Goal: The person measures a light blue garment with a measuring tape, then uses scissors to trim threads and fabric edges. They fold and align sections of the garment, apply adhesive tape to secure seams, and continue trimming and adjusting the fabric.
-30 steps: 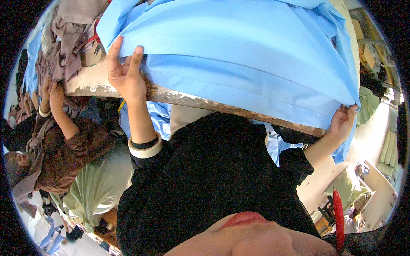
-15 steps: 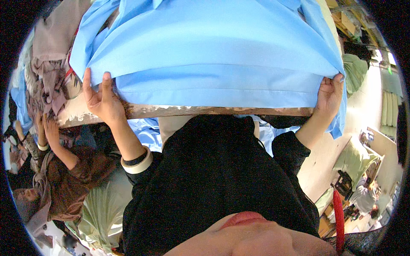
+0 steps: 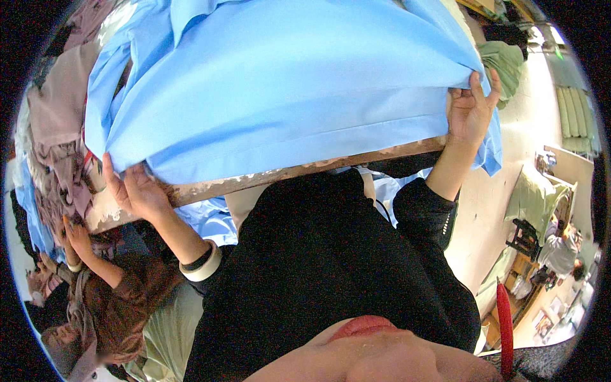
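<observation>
Wide light blue fabric [image 3: 286,70] lies draped over a worn wooden table with flaking paint [image 3: 280,175], a long seam running near its front edge. At the left end of that edge, my left hand [image 3: 137,191] has its fingertips on the cloth and grips it, partly hidden by the fold; a pale roll like tape circles its wrist [image 3: 200,267]. My right hand [image 3: 471,111] grips the cloth at its right end, higher in the picture, fingers curled at the edge and a loose blue flap hanging beside it.
Mauve and grey fabrics [image 3: 57,102] heap at the left. Below them a co-worker in brown [image 3: 121,318] reaches toward the table. Green cloth [image 3: 503,73] lies beyond my right hand. Pale floor [image 3: 477,216], draped furniture [image 3: 531,197] and stacked light green bundles [image 3: 569,118] show at the right.
In the picture, my left hand has moved down and leftward and my right hand up and leftward, both with the fabric. The cloth's front edge now slants the opposite way. The surroundings have shifted too.
</observation>
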`<state>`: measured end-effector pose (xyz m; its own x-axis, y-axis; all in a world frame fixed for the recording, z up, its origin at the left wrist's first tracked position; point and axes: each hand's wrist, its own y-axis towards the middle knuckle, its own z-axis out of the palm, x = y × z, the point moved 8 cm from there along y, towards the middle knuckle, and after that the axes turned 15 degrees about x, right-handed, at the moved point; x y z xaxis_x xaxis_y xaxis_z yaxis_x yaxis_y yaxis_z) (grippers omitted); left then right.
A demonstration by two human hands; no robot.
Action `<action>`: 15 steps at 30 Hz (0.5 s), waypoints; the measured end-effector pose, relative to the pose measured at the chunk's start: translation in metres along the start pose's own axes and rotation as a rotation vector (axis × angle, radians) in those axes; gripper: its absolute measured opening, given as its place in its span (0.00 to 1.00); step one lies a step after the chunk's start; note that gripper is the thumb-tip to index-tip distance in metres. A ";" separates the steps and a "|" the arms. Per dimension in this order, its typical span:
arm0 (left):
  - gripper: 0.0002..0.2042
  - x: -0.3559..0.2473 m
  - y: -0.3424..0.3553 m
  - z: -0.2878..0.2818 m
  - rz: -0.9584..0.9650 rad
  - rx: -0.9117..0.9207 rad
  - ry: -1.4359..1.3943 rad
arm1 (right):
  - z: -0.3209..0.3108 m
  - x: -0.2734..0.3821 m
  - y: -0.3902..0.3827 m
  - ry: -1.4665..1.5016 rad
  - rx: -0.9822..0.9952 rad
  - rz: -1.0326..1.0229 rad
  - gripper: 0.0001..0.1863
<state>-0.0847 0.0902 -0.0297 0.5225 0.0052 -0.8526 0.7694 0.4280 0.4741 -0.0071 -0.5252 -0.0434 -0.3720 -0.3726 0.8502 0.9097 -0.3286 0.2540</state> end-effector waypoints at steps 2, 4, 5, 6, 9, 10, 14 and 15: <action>0.22 -0.009 0.005 0.002 0.031 0.080 0.305 | 0.000 0.012 0.001 -0.179 -0.045 -0.019 0.18; 0.19 -0.025 0.009 0.006 0.128 0.186 0.755 | 0.007 0.018 0.006 -0.067 0.054 -0.030 0.19; 0.17 -0.029 0.015 0.005 0.160 0.255 0.852 | 0.010 0.017 0.008 -0.012 0.096 0.009 0.19; 0.17 -0.032 0.022 0.004 0.196 0.343 0.964 | 0.008 0.017 0.010 0.002 0.084 0.047 0.19; 0.15 -0.032 0.033 -0.012 0.233 0.471 0.998 | 0.026 0.018 0.013 0.044 0.346 0.054 0.22; 0.14 -0.029 0.039 -0.021 0.201 0.465 1.003 | 0.022 0.017 0.014 -0.071 0.301 0.072 0.20; 0.15 0.017 0.056 -0.066 -0.262 0.224 0.553 | 0.016 0.008 0.017 -0.353 0.219 0.159 0.14; 0.15 0.027 0.057 -0.071 -0.330 0.169 0.516 | 0.012 0.005 0.017 -0.379 0.174 0.194 0.13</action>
<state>-0.0523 0.1787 -0.0412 0.0359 0.3504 -0.9359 0.9290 0.3334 0.1604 0.0090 -0.5221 -0.0288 -0.1275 -0.0587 0.9901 0.9853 -0.1216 0.1197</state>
